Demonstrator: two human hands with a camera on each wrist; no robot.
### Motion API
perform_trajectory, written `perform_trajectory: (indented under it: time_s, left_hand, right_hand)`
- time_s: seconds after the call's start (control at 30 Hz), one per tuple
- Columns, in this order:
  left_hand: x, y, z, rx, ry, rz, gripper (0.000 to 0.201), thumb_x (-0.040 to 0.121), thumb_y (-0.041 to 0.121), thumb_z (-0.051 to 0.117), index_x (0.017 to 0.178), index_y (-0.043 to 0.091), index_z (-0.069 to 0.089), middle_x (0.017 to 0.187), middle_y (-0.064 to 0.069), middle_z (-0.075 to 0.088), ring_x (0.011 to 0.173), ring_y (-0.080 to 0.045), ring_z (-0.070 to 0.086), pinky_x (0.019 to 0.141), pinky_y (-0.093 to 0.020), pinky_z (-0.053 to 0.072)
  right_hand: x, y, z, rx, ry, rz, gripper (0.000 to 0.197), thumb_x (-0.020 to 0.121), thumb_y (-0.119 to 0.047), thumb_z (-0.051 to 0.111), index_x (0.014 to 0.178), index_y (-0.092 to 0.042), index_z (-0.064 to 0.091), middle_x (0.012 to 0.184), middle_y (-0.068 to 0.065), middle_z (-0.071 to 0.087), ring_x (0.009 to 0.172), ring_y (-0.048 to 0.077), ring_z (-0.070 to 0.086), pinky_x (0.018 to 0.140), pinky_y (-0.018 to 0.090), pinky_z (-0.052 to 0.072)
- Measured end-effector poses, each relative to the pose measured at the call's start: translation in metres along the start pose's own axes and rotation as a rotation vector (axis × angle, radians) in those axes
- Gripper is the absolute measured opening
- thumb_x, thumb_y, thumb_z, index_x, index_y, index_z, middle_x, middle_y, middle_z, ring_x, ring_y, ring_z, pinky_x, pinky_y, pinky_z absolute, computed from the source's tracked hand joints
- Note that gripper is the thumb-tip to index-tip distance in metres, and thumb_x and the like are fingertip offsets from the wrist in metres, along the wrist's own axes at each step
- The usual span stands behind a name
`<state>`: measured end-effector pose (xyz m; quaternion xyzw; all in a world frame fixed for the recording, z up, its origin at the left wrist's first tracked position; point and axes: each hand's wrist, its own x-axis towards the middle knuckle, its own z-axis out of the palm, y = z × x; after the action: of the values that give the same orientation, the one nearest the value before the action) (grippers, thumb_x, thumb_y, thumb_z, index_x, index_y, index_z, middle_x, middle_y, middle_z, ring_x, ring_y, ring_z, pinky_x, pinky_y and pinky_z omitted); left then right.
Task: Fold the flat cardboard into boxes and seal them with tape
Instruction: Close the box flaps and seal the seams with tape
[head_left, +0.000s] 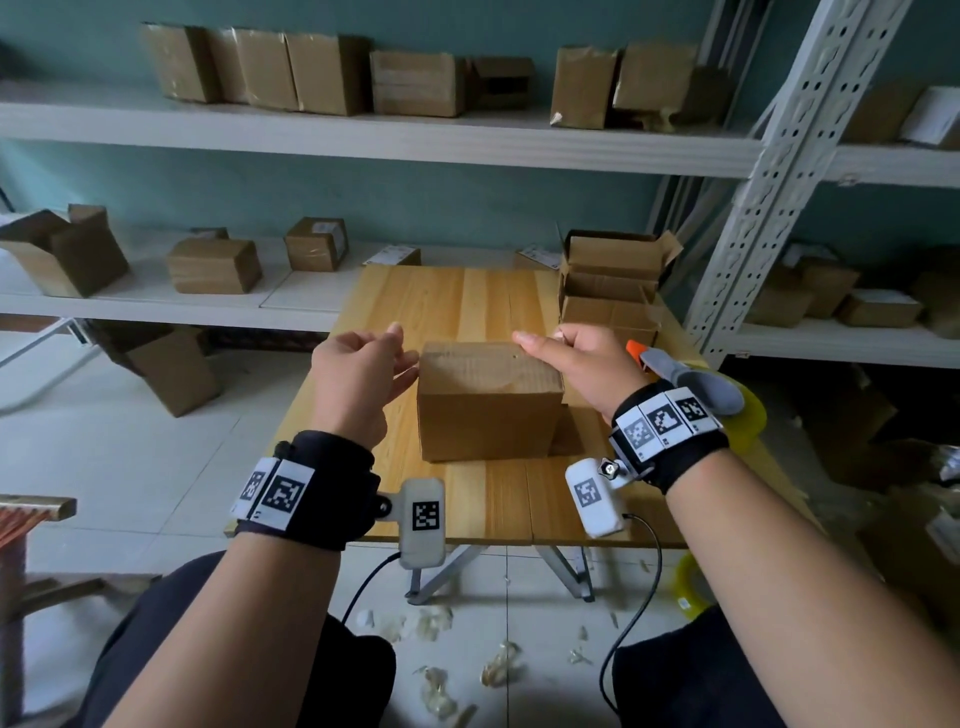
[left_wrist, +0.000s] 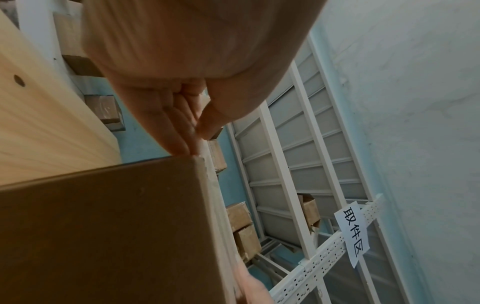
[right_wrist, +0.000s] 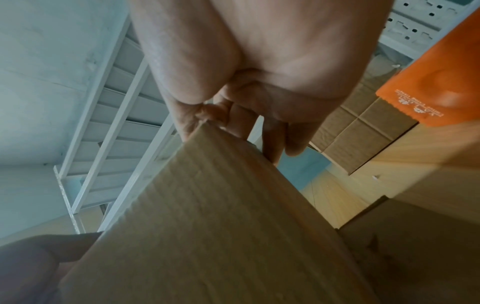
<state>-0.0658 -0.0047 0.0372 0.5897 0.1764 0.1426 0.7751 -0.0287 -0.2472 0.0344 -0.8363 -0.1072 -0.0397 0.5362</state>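
Both hands bracketed the closed brown cardboard box (head_left: 488, 400) on the pale wooden table (head_left: 457, 296); left hand (head_left: 358, 379) touched its left end with straight fingers, right hand (head_left: 576, 364) pinched its far right corner; long axis ran hand to hand.

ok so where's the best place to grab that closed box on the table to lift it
Probably by the cardboard box's two short end faces, one hand from each side. It sits flat and closed on the table, and the left hand and right hand already flank its ends.
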Motion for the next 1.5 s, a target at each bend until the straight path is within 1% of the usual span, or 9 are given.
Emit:
perform_trajectory:
  time_s: [0.17,0.5,0.57,0.67,1.0,1.13,1.2,1.37,1.5]
  left_hand:
    - [-0.004,0.000,0.003,0.130,-0.001,0.071,0.019,0.106,0.026,0.066,0.105,0.007,0.065,0.092,-0.003,0.066,0.085,-0.013,0.065,0.080,-0.034,0.063]
    - [-0.008,-0.005,0.005,0.163,-0.033,0.037,0.020,0.109,0.027,0.061,0.101,0.008,0.061,0.087,-0.003,0.060,0.080,-0.016,0.058,0.079,-0.033,0.059]
    - [-0.008,-0.007,0.005,0.172,-0.042,0.015,0.020,0.109,0.027,0.061,0.104,0.008,0.062,0.087,-0.003,0.060,0.080,-0.015,0.058,0.077,-0.031,0.057]
    - [-0.009,-0.009,0.005,0.184,-0.048,-0.006,0.021,0.109,0.029,0.061,0.100,0.010,0.062,0.089,-0.003,0.062,0.081,-0.016,0.059,0.075,-0.030,0.055]
    - [-0.009,-0.023,0.008,0.207,-0.013,-0.031,0.026,0.109,0.028,0.059,0.087,0.016,0.055,0.085,-0.004,0.057,0.078,-0.019,0.054,0.068,-0.030,0.050]
    - [-0.014,-0.025,0.009,0.191,-0.009,-0.072,0.024,0.110,0.031,0.057,0.090,0.017,0.054,0.091,-0.005,0.059,0.085,-0.021,0.056,0.079,-0.038,0.052]
    - [-0.018,-0.025,0.010,0.171,-0.001,-0.094,0.023,0.110,0.034,0.056,0.094,0.017,0.055,0.097,-0.007,0.061,0.090,-0.023,0.058,0.089,-0.042,0.055]
    - [-0.020,-0.026,0.011,0.096,-0.021,-0.156,0.023,0.110,0.035,0.056,0.099,0.015,0.057,0.101,-0.008,0.060,0.093,-0.023,0.057,0.087,-0.039,0.053]
    - [-0.020,-0.026,0.009,0.046,-0.058,-0.212,0.021,0.110,0.034,0.056,0.107,0.013,0.059,0.094,-0.004,0.058,0.084,-0.017,0.055,0.077,-0.034,0.049]
  right_hand:
    - [0.000,0.002,-0.003,-0.036,0.022,-0.030,0.054,0.096,-0.046,0.073,0.060,-0.023,0.040,0.058,-0.005,0.038,0.059,0.014,0.045,0.087,0.041,0.054]
    - [0.001,0.006,-0.002,-0.024,0.042,-0.030,0.055,0.095,-0.040,0.075,0.060,-0.023,0.037,0.053,-0.009,0.035,0.061,0.019,0.054,0.102,0.041,0.051]
    - [0.004,0.010,-0.002,0.000,0.035,-0.040,0.057,0.092,-0.042,0.075,0.055,-0.026,0.034,0.057,-0.002,0.038,0.085,0.035,0.073,0.096,0.029,0.048]
    - [0.007,0.014,-0.001,0.059,0.020,-0.015,0.055,0.089,-0.045,0.075,0.053,-0.028,0.036,0.067,0.009,0.042,0.113,0.051,0.064,0.090,0.023,0.042]
    - [0.011,0.014,0.001,0.032,-0.014,0.008,0.049,0.077,-0.059,0.072,0.060,-0.026,0.041,0.089,0.038,0.062,0.116,0.046,0.066,0.103,0.031,0.043]
    - [0.005,0.010,0.000,0.050,-0.025,-0.003,0.045,0.087,-0.046,0.075,0.063,-0.026,0.042,0.089,0.035,0.064,0.116,0.032,0.071,0.109,0.038,0.047]
    - [0.001,0.007,0.000,0.072,-0.047,-0.012,0.041,0.096,-0.029,0.072,0.069,-0.021,0.041,0.098,0.014,0.078,0.123,0.013,0.069,0.102,0.030,0.049]
    - [-0.002,0.001,-0.004,0.035,-0.061,0.009,0.048,0.080,-0.060,0.073,0.063,-0.027,0.043,0.102,0.036,0.066,0.120,0.041,0.065,0.106,0.046,0.054]
    - [-0.004,-0.006,-0.006,0.050,-0.093,0.007,0.045,0.089,-0.048,0.073,0.068,-0.022,0.043,0.113,0.027,0.072,0.123,0.027,0.068,0.107,0.049,0.053]
